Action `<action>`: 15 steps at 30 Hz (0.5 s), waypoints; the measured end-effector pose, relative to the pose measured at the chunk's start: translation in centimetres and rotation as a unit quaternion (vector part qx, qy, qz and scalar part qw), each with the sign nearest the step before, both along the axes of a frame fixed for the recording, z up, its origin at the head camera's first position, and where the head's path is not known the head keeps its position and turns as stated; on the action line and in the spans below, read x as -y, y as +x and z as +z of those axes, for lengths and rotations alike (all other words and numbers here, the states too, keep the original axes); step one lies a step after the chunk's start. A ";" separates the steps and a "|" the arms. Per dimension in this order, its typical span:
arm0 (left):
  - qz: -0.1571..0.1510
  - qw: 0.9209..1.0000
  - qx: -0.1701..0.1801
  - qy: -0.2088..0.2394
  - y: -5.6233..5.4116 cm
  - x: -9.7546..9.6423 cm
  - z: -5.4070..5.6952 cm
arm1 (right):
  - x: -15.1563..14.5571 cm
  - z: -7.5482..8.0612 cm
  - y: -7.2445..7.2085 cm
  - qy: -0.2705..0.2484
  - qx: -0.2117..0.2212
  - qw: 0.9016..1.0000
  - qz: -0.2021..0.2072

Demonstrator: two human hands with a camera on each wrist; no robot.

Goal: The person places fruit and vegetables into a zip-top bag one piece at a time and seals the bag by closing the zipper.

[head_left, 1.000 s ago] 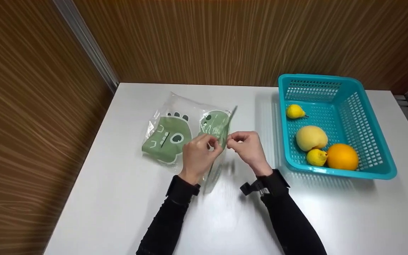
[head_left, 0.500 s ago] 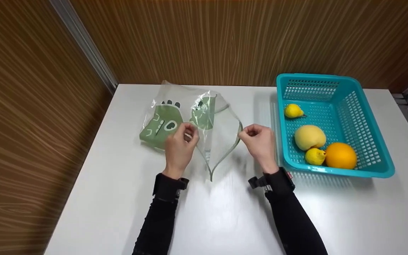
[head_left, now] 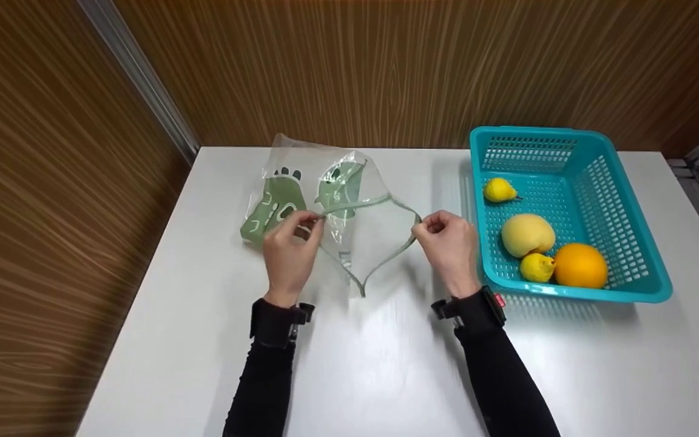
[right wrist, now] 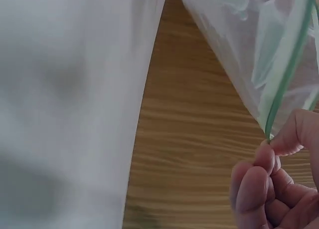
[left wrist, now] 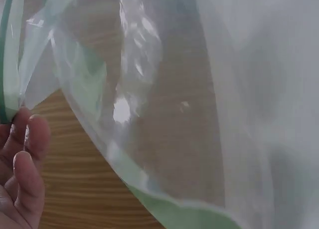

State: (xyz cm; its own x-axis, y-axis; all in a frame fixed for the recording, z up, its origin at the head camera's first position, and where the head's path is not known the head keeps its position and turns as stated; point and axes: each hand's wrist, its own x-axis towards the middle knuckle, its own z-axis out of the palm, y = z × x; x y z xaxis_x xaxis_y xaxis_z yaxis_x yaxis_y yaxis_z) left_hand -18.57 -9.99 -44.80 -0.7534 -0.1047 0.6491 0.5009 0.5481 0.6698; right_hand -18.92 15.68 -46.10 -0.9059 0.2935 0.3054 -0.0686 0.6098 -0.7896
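A clear zip bag [head_left: 331, 188] printed with green cartoon dinosaurs is held above the white table [head_left: 380, 364], its green-edged mouth spread into a diamond facing the person. My left hand [head_left: 292, 255] pinches one side of that mouth between thumb and fingertips. On the other side, my right hand [head_left: 449, 252] pinches the opposite edge. In the right wrist view the green zip strip [right wrist: 284, 84] runs down into the fingertips of the right hand [right wrist: 279, 184]. The left wrist view has the left hand [left wrist: 22, 164] at its edge, fingertips at the strip, with the see-through plastic [left wrist: 169, 89] filling much of the view.
Right of the hands stands a turquoise basket [head_left: 574, 295]. In it lie two small yellow pears [head_left: 499, 190], a larger pale yellow fruit [head_left: 528, 233] and an orange [head_left: 581, 266]. Wood-grain panels [head_left: 349, 73] border the table at the back and left.
My hands have moved apart, the left one leftward and the right one slightly rightward. The bag's mouth, edges close together earlier, now gapes wide between them.
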 end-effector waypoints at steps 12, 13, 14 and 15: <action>-0.003 0.999 -0.021 -0.033 0.4 -2.3 -0.5 | 2.9 0.0 0.8 -0.037 -0.008 0.994 0.098; -0.002 0.999 -0.021 -0.032 0.4 -2.3 -0.5 | 3.0 -0.1 0.8 -0.032 -0.008 0.993 0.110; -0.002 0.999 -0.016 -0.033 0.5 -2.3 -0.5 | 2.9 -0.2 0.8 -0.029 -0.007 0.992 0.119; -0.007 0.999 -0.007 -0.036 0.5 -2.3 -0.4 | 2.8 -0.3 0.7 -0.028 -0.006 0.992 0.122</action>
